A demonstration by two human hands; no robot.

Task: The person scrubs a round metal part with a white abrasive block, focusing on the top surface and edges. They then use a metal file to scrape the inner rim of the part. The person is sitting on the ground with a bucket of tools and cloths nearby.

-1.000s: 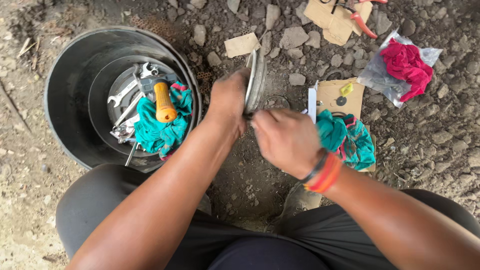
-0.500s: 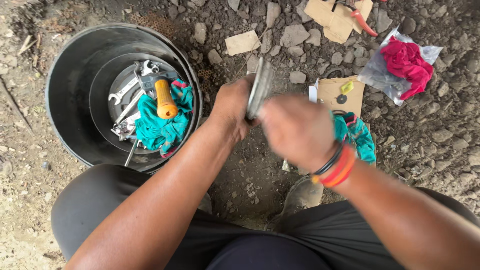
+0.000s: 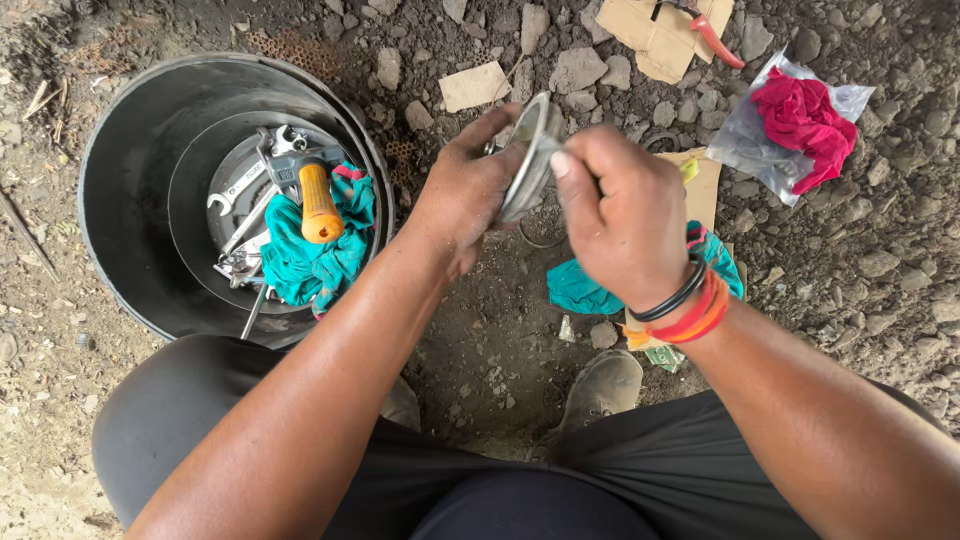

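My left hand [image 3: 462,192] grips a round grey metal disc-shaped part [image 3: 530,150], held on edge above the dirt ground. My right hand [image 3: 620,215], with black and orange bands at the wrist, is closed against the disc's right face; whatever its fingers pinch is hidden. Below my right hand a teal cloth [image 3: 590,290] lies on the ground beside a piece of cardboard [image 3: 705,185].
A black bucket [image 3: 130,200] at the left holds wrenches [image 3: 240,190], an orange-handled tool [image 3: 318,200] and a teal rag [image 3: 310,262]. A clear bag with a red cloth [image 3: 800,120] lies at the upper right. Stones and cardboard scraps [image 3: 660,35] litter the far ground. My shoe [image 3: 600,385] is below.
My right hand has risen from beside the disc and now lies against its face. The disc has tilted slightly, and my left hand keeps its hold.
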